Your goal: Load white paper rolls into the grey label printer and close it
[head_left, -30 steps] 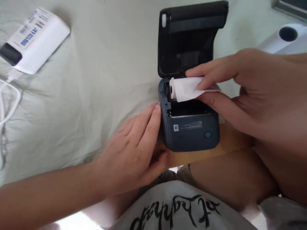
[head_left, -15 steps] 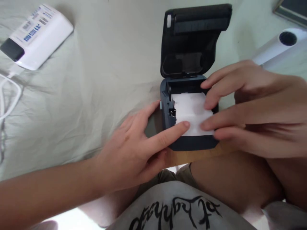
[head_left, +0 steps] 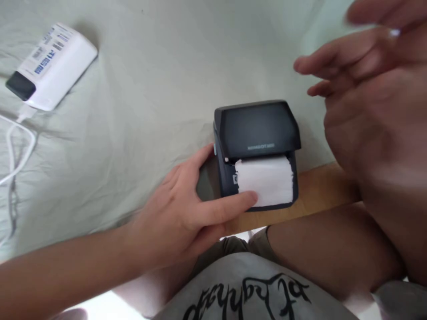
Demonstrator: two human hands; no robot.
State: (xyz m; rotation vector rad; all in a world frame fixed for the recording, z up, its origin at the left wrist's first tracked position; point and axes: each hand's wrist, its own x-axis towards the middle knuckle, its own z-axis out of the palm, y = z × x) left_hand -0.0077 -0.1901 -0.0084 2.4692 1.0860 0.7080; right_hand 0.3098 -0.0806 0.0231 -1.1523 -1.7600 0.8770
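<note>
Head view: dk. printer [head_left: 258, 138] is set on pale cloth [head_left: 150, 89] by wood edge [head_left: 320, 186], lid [head_left: 262, 124] down, paper [head_left: 268, 180] sticking out front. Paper's touched by one finger [head_left: 245, 201] of L hand [head_left: 180, 204], grip apart, another finger at printer's side. R hand [head_left: 376, 98], blurred, is held well clear, fingers apart. White device [head_left: 68, 69] w/ cable [head_left: 25, 112] is seen far L.
</note>
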